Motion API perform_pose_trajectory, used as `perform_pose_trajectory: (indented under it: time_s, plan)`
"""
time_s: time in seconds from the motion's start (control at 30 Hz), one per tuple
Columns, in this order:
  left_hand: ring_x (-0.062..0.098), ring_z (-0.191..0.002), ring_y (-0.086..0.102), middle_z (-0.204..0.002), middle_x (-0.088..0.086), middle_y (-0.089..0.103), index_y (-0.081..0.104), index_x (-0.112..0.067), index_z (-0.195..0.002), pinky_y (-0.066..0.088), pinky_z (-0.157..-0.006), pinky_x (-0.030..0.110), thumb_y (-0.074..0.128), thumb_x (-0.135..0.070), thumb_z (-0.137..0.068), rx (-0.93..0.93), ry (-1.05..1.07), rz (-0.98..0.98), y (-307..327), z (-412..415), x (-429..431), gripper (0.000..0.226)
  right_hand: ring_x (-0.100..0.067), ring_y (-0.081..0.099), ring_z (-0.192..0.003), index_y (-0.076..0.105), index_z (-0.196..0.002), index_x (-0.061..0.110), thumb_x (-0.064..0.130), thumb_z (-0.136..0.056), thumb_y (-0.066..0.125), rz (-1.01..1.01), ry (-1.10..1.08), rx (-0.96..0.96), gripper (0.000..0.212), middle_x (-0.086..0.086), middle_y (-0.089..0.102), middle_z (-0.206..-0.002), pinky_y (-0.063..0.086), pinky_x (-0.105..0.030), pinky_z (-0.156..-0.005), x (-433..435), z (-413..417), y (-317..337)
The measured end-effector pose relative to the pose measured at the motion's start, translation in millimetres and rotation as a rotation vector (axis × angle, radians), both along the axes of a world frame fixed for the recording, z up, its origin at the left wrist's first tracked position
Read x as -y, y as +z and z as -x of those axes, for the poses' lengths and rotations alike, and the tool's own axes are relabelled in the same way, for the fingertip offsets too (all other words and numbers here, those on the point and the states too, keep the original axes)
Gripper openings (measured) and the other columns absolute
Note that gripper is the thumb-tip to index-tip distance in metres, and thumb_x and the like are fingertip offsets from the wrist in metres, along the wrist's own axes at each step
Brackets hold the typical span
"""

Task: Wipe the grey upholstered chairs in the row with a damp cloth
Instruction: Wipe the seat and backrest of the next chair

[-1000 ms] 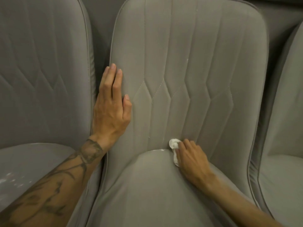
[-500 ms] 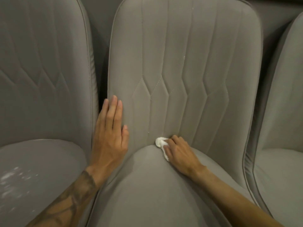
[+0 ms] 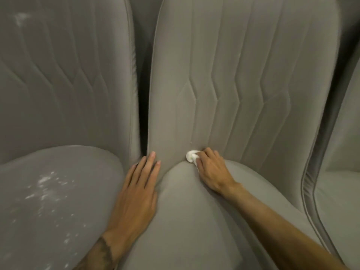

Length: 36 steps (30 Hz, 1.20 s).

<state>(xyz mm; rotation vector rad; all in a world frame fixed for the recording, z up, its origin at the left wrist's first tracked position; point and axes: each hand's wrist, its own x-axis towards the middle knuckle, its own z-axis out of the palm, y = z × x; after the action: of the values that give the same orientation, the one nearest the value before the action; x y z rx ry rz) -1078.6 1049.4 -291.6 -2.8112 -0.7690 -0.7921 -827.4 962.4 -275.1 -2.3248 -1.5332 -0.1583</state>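
Two hands rest on the middle chair point(image 3: 243, 84), the right hand point(image 3: 212, 172) with its grip curled round the white cloth point(image 3: 191, 155) at the seat-back crease, the left hand point(image 3: 136, 193) flat, fingers straight

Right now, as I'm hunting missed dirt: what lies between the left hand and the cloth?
Head view: only bare grey upholstery of the middle chair, where backrest meets seat, between the left hand and the cloth the right hand grips.
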Motion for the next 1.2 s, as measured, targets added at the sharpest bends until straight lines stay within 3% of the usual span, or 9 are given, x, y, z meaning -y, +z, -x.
perform_pose_trajectory:
  time_s: [0.07,0.17,0.27,0.5,0.67,0.77,0.9,1.0,1.2]
  plan:
    - [0.030,-0.157,0.028,-0.172,0.010,0.022,0.039,-0.006,-0.157,0.023,-0.127,0.046,0.046,-0.009,-0.084,0.007,0.002,0.021,0.5,0.3,1.4,0.073,-0.033,0.051,-0.105,0.059,-0.125,0.014,0.024,-0.108,0.035,0.008,0.021,0.012,0.031,-0.009,0.057,-0.119,0.035,-0.041,-0.096,-9.6,30.1,-3.2]
    - [0.030,-0.155,0.032,-0.170,0.012,0.027,0.044,-0.004,-0.154,0.027,-0.125,0.048,0.051,0.002,-0.082,0.070,-0.019,0.056,-1.4,1.6,-0.3,0.072,-0.028,0.051,-0.096,0.061,-0.115,0.013,0.017,-0.103,0.046,-0.098,0.297,0.018,0.020,-0.008,0.060,-0.108,0.037,-0.041,-0.088,-8.8,78.9,-7.8]
    - [0.031,-0.154,0.035,-0.168,0.014,0.030,0.047,0.001,-0.151,0.032,-0.123,0.050,0.051,0.011,-0.084,0.139,-0.106,0.094,-4.2,6.7,-2.9,0.067,-0.028,0.052,-0.099,0.059,-0.119,0.017,0.029,-0.104,0.044,0.025,0.466,-0.094,0.024,-0.006,0.056,-0.114,0.040,-0.040,-0.093,7.2,84.2,-1.2]
    - [0.030,-0.149,0.042,-0.166,0.012,0.035,0.053,0.004,-0.144,0.031,-0.125,0.042,0.050,0.012,-0.084,0.187,-0.132,0.239,8.5,12.3,0.1,0.060,-0.031,0.051,-0.112,0.056,-0.121,0.016,0.031,-0.105,0.040,0.056,0.269,-0.013,0.027,-0.008,0.055,-0.118,0.036,-0.041,-0.102,-12.0,71.2,1.6]
    - [0.020,-0.145,0.048,-0.158,0.007,0.049,0.061,0.000,-0.137,0.035,-0.123,0.036,0.039,-0.001,-0.093,0.327,-0.145,0.508,19.3,21.1,5.1,0.049,-0.024,0.047,-0.096,0.055,-0.103,0.017,0.025,-0.106,0.040,-0.001,0.660,-0.095,0.018,-0.003,0.052,-0.102,0.036,-0.037,-0.091,32.8,155.3,-6.3]
    - [0.014,-0.138,0.055,-0.146,0.003,0.060,0.068,-0.003,-0.127,0.037,-0.120,0.027,0.040,-0.005,-0.098,0.364,-0.164,0.638,27.0,29.6,2.0,0.041,-0.022,0.045,-0.095,0.055,-0.115,0.018,0.034,-0.108,0.036,0.101,0.747,-0.149,0.026,0.000,0.049,-0.106,0.036,-0.034,-0.090,47.6,152.8,4.2]
    - [0.017,-0.131,0.060,-0.138,0.004,0.065,0.070,-0.003,-0.121,0.041,-0.116,0.026,0.049,0.005,-0.100,0.319,-0.159,0.625,31.1,36.9,-5.8,0.031,-0.027,0.048,-0.105,0.058,-0.118,0.012,0.031,-0.107,0.041,0.067,0.493,-0.133,0.027,-0.008,0.053,-0.115,0.036,-0.038,-0.099,13.2,118.9,13.6]
    - [0.012,-0.128,0.060,-0.135,0.003,0.065,0.070,-0.005,-0.123,0.040,-0.114,0.021,0.044,-0.006,-0.098,0.346,-0.088,0.660,39.0,41.7,-6.3,0.035,-0.030,0.048,-0.104,0.056,-0.112,0.013,0.029,-0.107,0.038,-0.013,0.343,-0.172,0.025,-0.008,0.052,-0.113,0.037,-0.042,-0.096,3.3,143.5,3.7]
    - [0.011,-0.125,0.059,-0.132,-0.002,0.064,0.065,-0.010,-0.128,0.043,-0.110,0.022,0.044,0.001,-0.102,0.269,-0.060,0.731,55.2,65.9,-9.7,0.036,-0.020,0.048,-0.103,0.057,-0.110,0.015,0.032,-0.107,0.038,0.111,0.712,-0.395,0.025,-0.004,0.055,-0.110,0.038,-0.038,-0.099,25.4,205.0,16.1]
